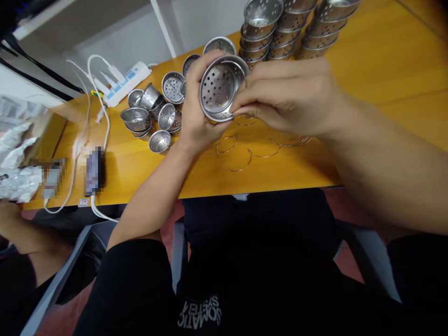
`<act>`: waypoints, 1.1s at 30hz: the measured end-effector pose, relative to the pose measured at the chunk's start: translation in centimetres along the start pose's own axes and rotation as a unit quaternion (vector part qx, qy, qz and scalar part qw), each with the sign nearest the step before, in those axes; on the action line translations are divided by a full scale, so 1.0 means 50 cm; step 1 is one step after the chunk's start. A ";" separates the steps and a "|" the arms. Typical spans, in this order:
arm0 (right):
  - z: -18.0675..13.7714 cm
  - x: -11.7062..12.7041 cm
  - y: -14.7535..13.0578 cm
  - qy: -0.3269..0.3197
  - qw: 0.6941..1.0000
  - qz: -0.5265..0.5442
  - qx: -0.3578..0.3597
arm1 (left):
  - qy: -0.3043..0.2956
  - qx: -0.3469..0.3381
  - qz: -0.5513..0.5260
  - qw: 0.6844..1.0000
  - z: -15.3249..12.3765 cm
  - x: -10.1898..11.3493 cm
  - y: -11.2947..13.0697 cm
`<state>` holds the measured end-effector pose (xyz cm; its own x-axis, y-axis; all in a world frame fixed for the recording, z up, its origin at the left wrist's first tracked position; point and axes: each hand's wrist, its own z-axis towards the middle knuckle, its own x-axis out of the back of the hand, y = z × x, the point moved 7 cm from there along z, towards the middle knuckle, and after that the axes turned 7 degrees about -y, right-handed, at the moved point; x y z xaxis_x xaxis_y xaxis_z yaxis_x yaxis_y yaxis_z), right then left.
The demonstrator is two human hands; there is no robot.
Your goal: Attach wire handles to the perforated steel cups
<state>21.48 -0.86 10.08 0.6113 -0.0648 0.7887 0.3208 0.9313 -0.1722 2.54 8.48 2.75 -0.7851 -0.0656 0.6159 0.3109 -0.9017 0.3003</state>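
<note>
My left hand (196,109) is wrapped round a perforated metal strainer cup (219,88), held above the wooden table (367,93) with its open mouth facing me. My right hand (283,95) pinches the cup's rim on the right side, where a thin wire handle (235,62) curves along the top edge. Loose wire handles (238,151) lie on the table just below my hands.
Several loose strainer cups (154,114) lie left of my hands. Stacks of cups (280,32) stand at the back. A white power strip (124,81) with cables sits far left. Another person's arm (21,233) and crumpled plastic wrap (14,154) are at the left edge.
</note>
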 end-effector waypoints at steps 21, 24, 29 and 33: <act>-0.003 0.024 0.037 0.048 0.998 0.004 -0.043 | -0.009 0.070 0.020 0.997 -0.023 0.013 -0.019; 0.001 0.019 0.038 0.034 0.998 -0.002 -0.047 | -0.018 0.063 0.038 0.997 -0.028 0.016 -0.005; 0.004 -0.006 0.035 0.000 0.997 0.035 -0.069 | -0.016 0.109 0.035 0.993 -0.033 0.021 0.018; 0.003 -0.030 0.032 -0.024 0.997 0.050 -0.049 | -0.051 0.114 0.063 0.990 -0.034 0.021 0.036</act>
<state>20.97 0.80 8.70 0.6092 0.0466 0.7917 0.3306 0.8925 -0.3069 1.36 6.07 2.71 -0.6772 -0.1176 0.7263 0.5254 -0.7684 0.3655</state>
